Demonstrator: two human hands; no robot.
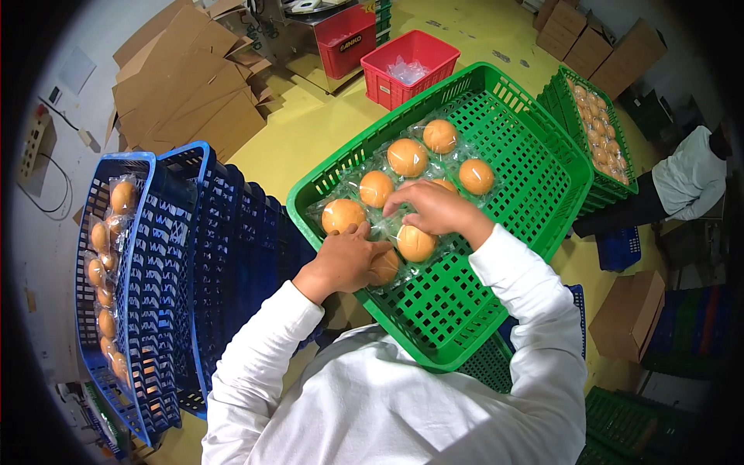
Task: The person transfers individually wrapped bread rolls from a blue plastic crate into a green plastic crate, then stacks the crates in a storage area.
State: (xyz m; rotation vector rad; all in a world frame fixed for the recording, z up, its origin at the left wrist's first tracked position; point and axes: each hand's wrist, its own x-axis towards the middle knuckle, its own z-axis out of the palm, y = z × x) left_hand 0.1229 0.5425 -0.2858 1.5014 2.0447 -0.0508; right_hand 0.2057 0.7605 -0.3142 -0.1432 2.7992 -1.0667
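Observation:
A green plastic crate (pixel 442 349) lies before me, with several round, bun-like baked goods in clear film at its left and middle. My left hand (pixel 349 261) rests palm down at the crate's near left edge, its fingers on a wrapped bun (pixel 384 267) and touching another wrapped bun (pixel 343 215) above it. Over the middle of the group is my right hand (pixel 433 209), fingers bent, just above a wrapped bun (pixel 417 243) and partly hiding one behind it. Whether either hand grips a wrapper cannot be made out.
Stacked blue crates (pixel 203 232) stand at left, the outermost holding wrapped buns (pixel 106 322). Beyond the green crate are a red bin (pixel 415 93) with clear plastic and flattened cardboard (pixel 186 87). At right, another green crate (pixel 628 180) holds buns, near a person (pixel 691 174).

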